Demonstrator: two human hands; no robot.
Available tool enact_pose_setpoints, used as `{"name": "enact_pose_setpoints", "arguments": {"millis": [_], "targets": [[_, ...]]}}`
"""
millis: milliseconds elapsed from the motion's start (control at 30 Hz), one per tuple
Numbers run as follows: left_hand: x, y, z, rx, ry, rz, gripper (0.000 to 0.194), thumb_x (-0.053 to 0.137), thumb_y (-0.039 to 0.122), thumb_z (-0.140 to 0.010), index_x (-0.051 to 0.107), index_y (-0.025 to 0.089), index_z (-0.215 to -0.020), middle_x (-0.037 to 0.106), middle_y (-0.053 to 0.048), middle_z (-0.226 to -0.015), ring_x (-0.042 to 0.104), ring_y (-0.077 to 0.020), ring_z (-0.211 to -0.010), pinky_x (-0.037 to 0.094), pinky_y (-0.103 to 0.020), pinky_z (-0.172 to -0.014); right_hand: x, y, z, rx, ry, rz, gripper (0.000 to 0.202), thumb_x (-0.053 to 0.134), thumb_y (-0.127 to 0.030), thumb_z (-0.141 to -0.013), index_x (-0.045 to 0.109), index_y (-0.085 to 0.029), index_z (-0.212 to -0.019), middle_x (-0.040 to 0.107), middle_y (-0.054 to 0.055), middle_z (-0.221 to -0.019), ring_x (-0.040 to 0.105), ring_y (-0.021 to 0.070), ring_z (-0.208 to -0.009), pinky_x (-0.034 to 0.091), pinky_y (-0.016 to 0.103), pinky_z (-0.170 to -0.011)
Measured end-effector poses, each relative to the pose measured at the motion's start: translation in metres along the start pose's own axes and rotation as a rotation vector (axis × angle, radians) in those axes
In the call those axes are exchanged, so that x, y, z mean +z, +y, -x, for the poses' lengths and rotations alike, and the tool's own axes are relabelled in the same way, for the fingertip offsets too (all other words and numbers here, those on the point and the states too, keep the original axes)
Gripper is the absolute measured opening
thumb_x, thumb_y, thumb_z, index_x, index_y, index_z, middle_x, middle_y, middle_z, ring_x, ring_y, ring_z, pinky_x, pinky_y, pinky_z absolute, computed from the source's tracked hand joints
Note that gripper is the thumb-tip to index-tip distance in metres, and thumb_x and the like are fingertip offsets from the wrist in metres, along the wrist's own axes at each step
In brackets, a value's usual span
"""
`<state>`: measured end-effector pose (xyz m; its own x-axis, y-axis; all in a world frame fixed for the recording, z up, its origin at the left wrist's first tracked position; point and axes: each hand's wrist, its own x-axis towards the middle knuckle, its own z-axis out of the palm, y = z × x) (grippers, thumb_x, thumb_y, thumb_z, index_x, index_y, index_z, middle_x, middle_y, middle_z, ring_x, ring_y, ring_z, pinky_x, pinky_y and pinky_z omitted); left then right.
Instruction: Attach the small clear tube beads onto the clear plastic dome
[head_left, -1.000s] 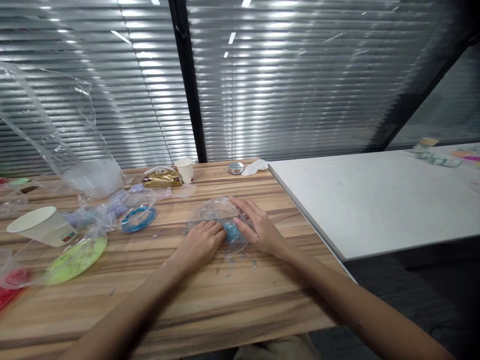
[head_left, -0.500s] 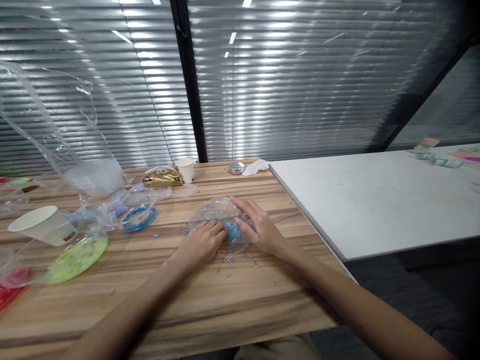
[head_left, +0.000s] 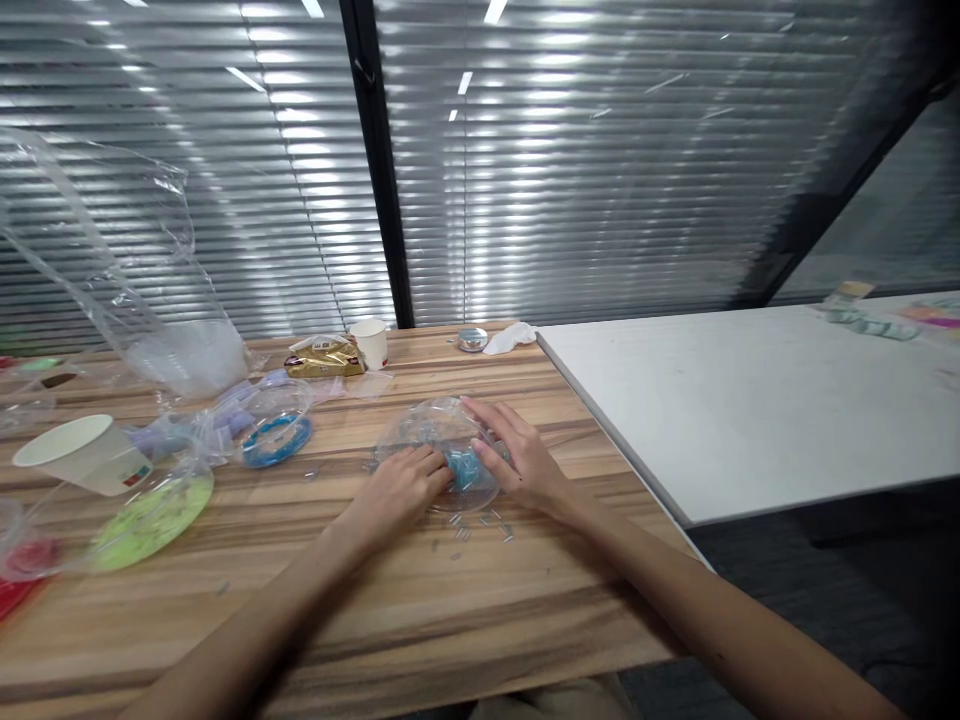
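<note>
A round clear plastic container (head_left: 420, 420) with shiny blue pieces (head_left: 466, 468) in it sits on the wooden table in front of me. My left hand (head_left: 411, 482) reaches over its near left side, fingers curled down and closed; whatever is under the fingertips is hidden. On the right, my right hand (head_left: 521, 458) grips the container's rim, with the fingers over the far edge and the thumb by the blue pieces. Several small clear tube-like pieces (head_left: 461, 530) lie scattered on the wood just nearer to me than the container.
Left are a container with a blue ring (head_left: 276, 440), a yellow-green disc (head_left: 154, 520), a tilted paper cup (head_left: 82, 455) and a large clear bag (head_left: 187, 355). Behind stand a gold packet (head_left: 325, 357), another cup (head_left: 370, 344), a small round tin (head_left: 472, 340) and a crumpled tissue (head_left: 511, 338). A white table (head_left: 750, 400) adjoins right.
My left fingers have shifted very slightly at the container, and a bit more of the blue shows beside them. My right hand stays at the rim.
</note>
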<state>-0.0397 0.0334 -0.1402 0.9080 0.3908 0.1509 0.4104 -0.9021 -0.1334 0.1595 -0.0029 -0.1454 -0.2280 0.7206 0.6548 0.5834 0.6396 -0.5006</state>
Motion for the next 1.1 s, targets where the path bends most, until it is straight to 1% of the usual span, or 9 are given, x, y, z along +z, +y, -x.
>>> {"name": "enact_pose_setpoints", "arguments": {"millis": [67, 167, 267, 433, 633, 733, 833, 967, 1100], "targets": [[-0.0016, 0.0003, 0.0, 0.0, -0.014, 0.013, 0.013, 0.046, 0.012, -0.092, 0.058, 0.014, -0.088, 0.06, -0.005, -0.092, 0.054, -0.0178, -0.083, 0.042, -0.028, -0.072, -0.0008, -0.0003, 0.0, -0.002, 0.008, 0.005, 0.042, 0.04, -0.031, -0.092, 0.043, -0.017, -0.132, 0.055, 0.012, -0.118, 0.052, 0.0218, -0.107, 0.044, 0.04, -0.093], [-0.004, 0.0006, 0.0, 0.012, 0.007, 0.036, 0.013, 0.045, 0.01, -0.091, 0.058, 0.014, -0.09, 0.059, -0.005, -0.094, 0.053, -0.0174, -0.083, 0.042, -0.027, -0.071, -0.0021, -0.0005, -0.0002, -0.011, 0.019, 0.012, 0.042, 0.04, -0.031, -0.092, 0.043, -0.017, -0.132, 0.055, 0.012, -0.117, 0.053, 0.0217, -0.105, 0.045, 0.04, -0.091], [-0.0055, 0.0004, 0.0001, 0.028, 0.032, 0.04, 0.014, 0.044, 0.009, -0.091, 0.057, 0.014, -0.093, 0.059, -0.006, -0.096, 0.053, -0.0176, -0.084, 0.042, -0.028, -0.073, -0.0032, -0.0003, -0.0006, -0.027, 0.035, 0.015, 0.043, 0.04, -0.031, -0.092, 0.042, -0.018, -0.133, 0.055, 0.012, -0.115, 0.053, 0.0216, -0.103, 0.046, 0.04, -0.089], [-0.0046, -0.0015, 0.0012, 0.046, 0.028, 0.023, 0.012, 0.046, 0.009, -0.09, 0.057, 0.013, -0.095, 0.058, -0.007, -0.098, 0.053, -0.0193, -0.087, 0.045, -0.03, -0.075, -0.0043, 0.0003, -0.0009, -0.046, 0.062, 0.017, 0.043, 0.04, -0.03, -0.092, 0.043, -0.016, -0.132, 0.056, 0.013, -0.11, 0.054, 0.0213, -0.099, 0.047, 0.038, -0.086], [-0.0047, -0.0022, 0.0024, 0.04, 0.01, 0.081, 0.019, 0.04, 0.006, -0.091, 0.057, 0.013, -0.096, 0.057, -0.006, -0.1, 0.053, -0.018, -0.088, 0.046, -0.028, -0.073, -0.0044, 0.002, 0.0002, -0.045, 0.04, 0.027, 0.043, 0.04, -0.03, -0.092, 0.043, -0.016, -0.133, 0.055, 0.012, -0.112, 0.054, 0.0207, -0.101, 0.046, 0.038, -0.087], [-0.0051, -0.0019, 0.0025, 0.031, 0.001, 0.106, 0.019, 0.041, 0.006, -0.09, 0.058, 0.014, -0.095, 0.057, -0.005, -0.098, 0.053, -0.0175, -0.088, 0.046, -0.027, -0.073, -0.0046, 0.0022, 0.0003, -0.05, 0.033, 0.036, 0.044, 0.04, -0.03, -0.092, 0.041, -0.017, -0.134, 0.055, 0.012, -0.111, 0.054, 0.0208, -0.1, 0.047, 0.038, -0.086], [-0.0036, -0.0023, 0.0032, 0.028, 0.012, 0.103, 0.019, 0.041, 0.006, -0.09, 0.057, 0.015, -0.094, 0.057, -0.005, -0.095, 0.053, -0.0171, -0.088, 0.046, -0.026, -0.073, -0.0054, 0.0011, 0.0003, -0.046, 0.029, 0.033, 0.045, 0.04, -0.03, -0.092, 0.04, -0.019, -0.135, 0.055, 0.011, -0.112, 0.054, 0.0207, -0.099, 0.047, 0.038, -0.085], [-0.0019, -0.0029, 0.004, 0.048, 0.08, 0.087, 0.019, 0.04, 0.007, -0.091, 0.055, 0.015, -0.098, 0.057, -0.005, -0.097, 0.053, -0.0172, -0.093, 0.046, -0.027, -0.079, -0.0065, -0.0016, -0.0003, -0.058, 0.037, 0.026, 0.046, 0.041, -0.03, -0.091, 0.039, -0.02, -0.136, 0.055, 0.01, -0.113, 0.055, 0.0204, -0.097, 0.048, 0.037, -0.084], [-0.0026, -0.0014, 0.004, 0.037, 0.051, 0.018, 0.017, 0.042, 0.008, -0.091, 0.055, 0.015, -0.097, 0.058, -0.006, -0.096, 0.054, -0.0188, -0.092, 0.047, -0.029, -0.078, -0.006, -0.0043, -0.0011, -0.079, 0.054, 0.021, 0.046, 0.041, -0.029, -0.091, 0.039, -0.021, -0.136, 0.055, 0.01, -0.113, 0.054, 0.021, -0.098, 0.048, 0.037, -0.085]]}}
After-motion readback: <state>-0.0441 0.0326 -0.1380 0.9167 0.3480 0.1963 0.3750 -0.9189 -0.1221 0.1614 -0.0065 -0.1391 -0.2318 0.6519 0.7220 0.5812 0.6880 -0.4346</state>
